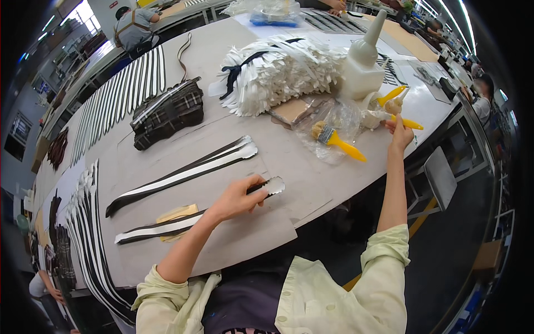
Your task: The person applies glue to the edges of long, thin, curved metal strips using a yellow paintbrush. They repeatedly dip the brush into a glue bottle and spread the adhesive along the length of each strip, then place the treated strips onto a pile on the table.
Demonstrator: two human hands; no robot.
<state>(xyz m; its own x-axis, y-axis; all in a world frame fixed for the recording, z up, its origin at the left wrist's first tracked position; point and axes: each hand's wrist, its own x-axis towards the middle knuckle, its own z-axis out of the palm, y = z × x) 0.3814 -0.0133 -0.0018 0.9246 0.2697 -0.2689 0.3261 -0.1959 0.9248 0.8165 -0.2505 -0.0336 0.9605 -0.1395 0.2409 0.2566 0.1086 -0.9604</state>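
Note:
My left hand (240, 196) grips a black-edged strip with a white middle (179, 225) near its rounded, white-coated end. The strip lies across the table towards the left, partly over a yellowish pad (177, 213). At the right, my right hand (401, 135) holds a brush by its yellow handle (411, 123), beside a small container smeared with white (371, 117); its bristles are hidden. Another yellow-handled brush (340, 144) rests on crumpled clear plastic (306, 135). Farther in lie more black-and-white strips (187, 177), bunched together, their white ends at the right.
A large bundle of white strips (279, 75), tied with dark cloth, stands beside a white squeeze bottle (363, 62). A dark plaid bundle (169, 115) sits to the left. Several strips (121, 92) are laid out in a row behind it; others (89, 234) hang over the table's near edge. Co-workers (135, 31) sit nearby.

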